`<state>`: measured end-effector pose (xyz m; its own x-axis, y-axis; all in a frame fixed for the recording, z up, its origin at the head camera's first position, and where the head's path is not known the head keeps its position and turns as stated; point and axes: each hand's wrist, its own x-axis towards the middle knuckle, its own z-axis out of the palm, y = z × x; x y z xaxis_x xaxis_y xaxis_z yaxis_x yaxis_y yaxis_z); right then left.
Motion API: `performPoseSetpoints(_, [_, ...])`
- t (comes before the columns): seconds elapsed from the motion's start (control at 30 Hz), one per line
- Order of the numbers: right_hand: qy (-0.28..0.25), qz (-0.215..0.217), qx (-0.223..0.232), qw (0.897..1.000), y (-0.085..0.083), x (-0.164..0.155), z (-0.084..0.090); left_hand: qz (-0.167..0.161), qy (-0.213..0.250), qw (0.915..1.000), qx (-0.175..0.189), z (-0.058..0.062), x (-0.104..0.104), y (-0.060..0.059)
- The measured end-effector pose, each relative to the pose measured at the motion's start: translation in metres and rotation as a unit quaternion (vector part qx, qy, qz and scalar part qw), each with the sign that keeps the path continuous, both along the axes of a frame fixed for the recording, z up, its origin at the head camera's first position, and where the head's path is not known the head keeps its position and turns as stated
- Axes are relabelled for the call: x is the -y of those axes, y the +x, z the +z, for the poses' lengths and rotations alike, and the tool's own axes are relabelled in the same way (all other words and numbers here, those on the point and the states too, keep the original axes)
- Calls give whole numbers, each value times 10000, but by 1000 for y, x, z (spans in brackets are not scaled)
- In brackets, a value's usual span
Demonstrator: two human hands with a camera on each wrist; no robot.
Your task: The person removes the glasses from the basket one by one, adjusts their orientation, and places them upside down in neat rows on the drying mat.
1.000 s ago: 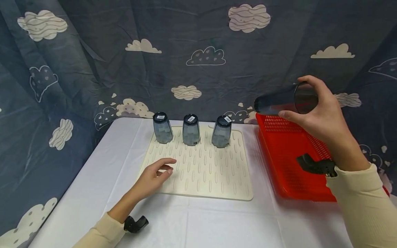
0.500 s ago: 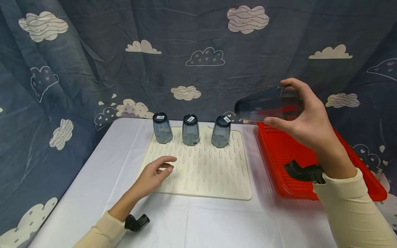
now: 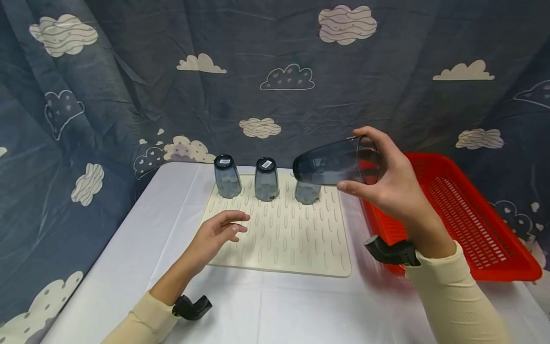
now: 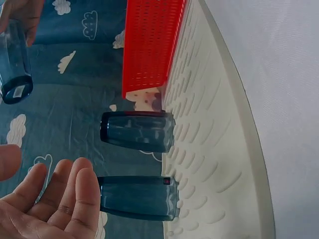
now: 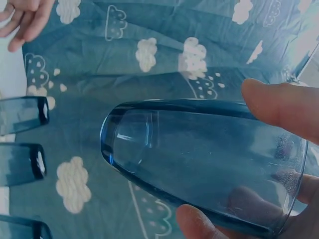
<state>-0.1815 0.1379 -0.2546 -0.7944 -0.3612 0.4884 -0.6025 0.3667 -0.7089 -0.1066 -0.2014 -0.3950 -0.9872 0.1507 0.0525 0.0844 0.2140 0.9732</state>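
The landmark here is the cream ribbed drying mat lying on the white tablecloth; nearest the viewer, a cream sleeve and a black wrist mount sit over the cloth short of the mat's near left corner. Just beyond, the left hand rests at the mat's near left part, fingers relaxed and loosely spread, holding nothing; in the left wrist view its fingertips lie close beside an upturned cup.

Above the mat's right side the right hand grips a blue-grey tumbler lifted clear of the mat; the tumbler lies roughly on its side, base toward the mat's far middle, open mouth toward the palm; thumb below and fingers above wrap the rim end, a full hold round the cup, which the right wrist view shows close with the tumbler between thumb and fingertip.

Right of the mat, just beside its edge, stands a red perforated basket. Along the mat's far edge three matching cups stand upside down in a row: the left cup, the middle cup, and the right cup, partly hidden behind the held tumbler. Behind the mat hangs a dark blue cloud-print curtain.
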Motion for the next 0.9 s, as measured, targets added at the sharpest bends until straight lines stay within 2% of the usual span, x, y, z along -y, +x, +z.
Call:
performPoseSetpoints(0.2, [-216, 431, 224, 9986, -4, 12, -11, 96, 106, 9996, -229, -2, 2, -1])
performPoseSetpoints(0.4, [-253, 656, 447, 9965, -6, 22, -21, -17, 418, 9979, -493, -4, 4, -2])
performPoseSetpoints(0.57, [-231, 681, 757, 9945, -5, 31, -32, -55, 787, 9956, -499, -2, 0, -5])
performPoseSetpoints(0.7, [-337, 871, 962, 9910, -4, 40, -42, -126, 1099, 9928, -458, 1, -7, -8])
performPoseSetpoints(0.9, [-347, 1089, 1156, 9867, 0, 51, -52, -226, 1205, 9916, -407, 1, -12, -9])
